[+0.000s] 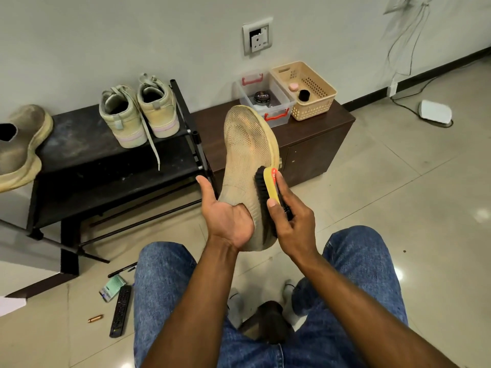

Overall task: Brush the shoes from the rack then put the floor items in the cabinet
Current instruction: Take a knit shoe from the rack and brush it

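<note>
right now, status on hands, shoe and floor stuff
Left hand holds the mesh shoe upright. Right hand grips the brush, bristles on shoe. Remote and pen still on floor.

Rack (111,166): black; a pair of pale sneakers (138,112) and one beige slip-on (21,144) on top.
Cabinet (316,134): dark brown; clear box (265,99), beige basket (305,88).
Floor (398,181): remote (120,310), pen (122,269), green packet (112,288), copper cylinder (95,318), white device (435,112).

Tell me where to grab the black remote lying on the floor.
Take the remote across its narrow middle, coming from straight above. It lies flat on the tiles, long and slim, with bare floor along both long edges; only its far end nears the green packet.
</note>
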